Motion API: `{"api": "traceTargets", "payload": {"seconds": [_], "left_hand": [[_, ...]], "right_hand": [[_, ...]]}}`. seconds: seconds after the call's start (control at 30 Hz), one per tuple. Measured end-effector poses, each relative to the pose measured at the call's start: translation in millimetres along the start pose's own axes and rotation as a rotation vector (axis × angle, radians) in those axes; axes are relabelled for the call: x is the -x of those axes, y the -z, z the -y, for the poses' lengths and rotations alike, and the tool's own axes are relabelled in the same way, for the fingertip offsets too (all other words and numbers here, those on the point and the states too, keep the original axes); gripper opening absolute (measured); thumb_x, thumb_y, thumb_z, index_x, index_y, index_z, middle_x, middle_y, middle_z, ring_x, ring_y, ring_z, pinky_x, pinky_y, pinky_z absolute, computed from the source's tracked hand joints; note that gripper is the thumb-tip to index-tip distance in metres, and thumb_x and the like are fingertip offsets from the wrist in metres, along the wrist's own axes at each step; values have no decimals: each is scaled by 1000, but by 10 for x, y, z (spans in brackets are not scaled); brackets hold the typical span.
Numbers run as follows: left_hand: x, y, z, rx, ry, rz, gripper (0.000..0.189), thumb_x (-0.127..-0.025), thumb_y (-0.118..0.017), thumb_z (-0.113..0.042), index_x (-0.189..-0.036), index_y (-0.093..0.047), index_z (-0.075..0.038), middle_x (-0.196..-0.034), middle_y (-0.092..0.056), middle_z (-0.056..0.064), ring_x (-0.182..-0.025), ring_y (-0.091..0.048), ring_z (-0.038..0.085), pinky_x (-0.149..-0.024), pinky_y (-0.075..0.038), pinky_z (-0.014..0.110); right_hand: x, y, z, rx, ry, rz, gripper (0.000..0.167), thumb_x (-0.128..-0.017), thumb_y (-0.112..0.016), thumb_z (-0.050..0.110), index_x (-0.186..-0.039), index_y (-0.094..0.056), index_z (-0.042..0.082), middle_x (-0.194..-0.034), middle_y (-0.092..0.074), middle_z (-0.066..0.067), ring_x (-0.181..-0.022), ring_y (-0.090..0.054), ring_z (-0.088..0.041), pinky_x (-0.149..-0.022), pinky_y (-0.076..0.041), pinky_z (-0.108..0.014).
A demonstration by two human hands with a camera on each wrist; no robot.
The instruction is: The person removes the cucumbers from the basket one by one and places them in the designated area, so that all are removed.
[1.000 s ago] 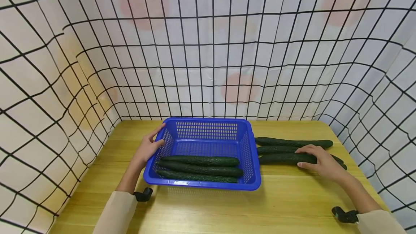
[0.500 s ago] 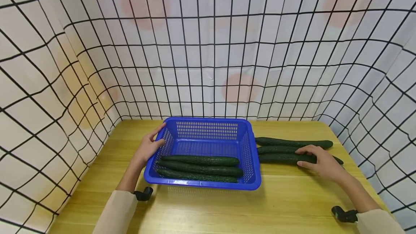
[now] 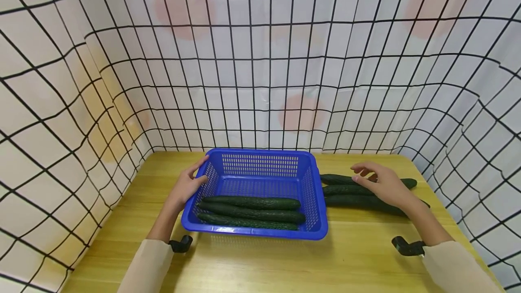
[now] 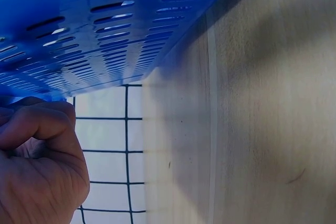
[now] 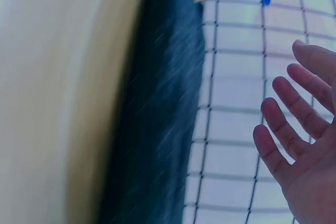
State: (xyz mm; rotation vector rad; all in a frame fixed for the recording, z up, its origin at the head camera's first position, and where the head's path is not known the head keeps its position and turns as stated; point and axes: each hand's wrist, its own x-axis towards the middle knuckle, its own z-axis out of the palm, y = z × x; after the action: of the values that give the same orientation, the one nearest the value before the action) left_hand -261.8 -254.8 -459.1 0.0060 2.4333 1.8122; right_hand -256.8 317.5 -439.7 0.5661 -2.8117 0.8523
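Observation:
A blue plastic basket point(image 3: 254, 234) with slotted walls stands on the wooden table, and three dark green cucumbers point(image 3: 252, 213) lie side by side in its near half. My left hand point(image 3: 188, 187) grips the basket's left rim; the left wrist view shows its curled fingers point(image 4: 44, 124) against the blue wall. To the right of the basket, more cucumbers point(image 3: 358, 201) lie lengthwise in a group. Over that group hovers my right hand point(image 3: 382, 185), fingers spread and holding nothing. In the right wrist view a blurred cucumber point(image 5: 157, 98) runs beside the open palm.
A black wire grid point(image 3: 264, 87) with white sheeting behind it encloses the table at the back and both sides. Bare wooden tabletop point(image 3: 260, 266) extends in front of the basket. Each wrist carries a small black camera mount point(image 3: 407, 246).
My right hand has come off the front cucumber of the right group, rising and shifting left and back with its fingers spreading. The left hand and the basket stay in place.

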Motion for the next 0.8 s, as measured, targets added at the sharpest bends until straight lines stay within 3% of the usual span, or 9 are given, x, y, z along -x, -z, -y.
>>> {"api": "traceTargets", "payload": {"seconds": [0.33,0.57,0.8], "left_hand": [[-37,-14,16,-11,-2,-17,71,-97,-58,-12,-158,-38,-42,-145,-52,29,-82,-74,31,-66,-64,39],[-27,-5,15,1,8,-22,72,-96,-59,-12,-158,-38,-43,-141,-55,30,-79,-73,31,-63,-63,38],[-20,-1,-6,12,19,-16,72,-97,-59,-13,-159,-36,-43,-143,-54,30,-82,-74,32,-64,-64,40]], "right_hand": [[-376,-97,540,-101,68,25,37,-103,-63,35,-133,-66,13,-119,-72,-4,-107,-65,-22,-92,-55,-46],[-565,-222,887,-186,114,50,41,-102,-64,33,-135,-64,8,-123,-70,-8,-107,-65,-21,-96,-56,-48],[-707,-333,1213,-244,152,99,39,-101,-66,33,-135,-64,15,-123,-69,-5,-111,-64,-21,-98,-56,-49]]}}
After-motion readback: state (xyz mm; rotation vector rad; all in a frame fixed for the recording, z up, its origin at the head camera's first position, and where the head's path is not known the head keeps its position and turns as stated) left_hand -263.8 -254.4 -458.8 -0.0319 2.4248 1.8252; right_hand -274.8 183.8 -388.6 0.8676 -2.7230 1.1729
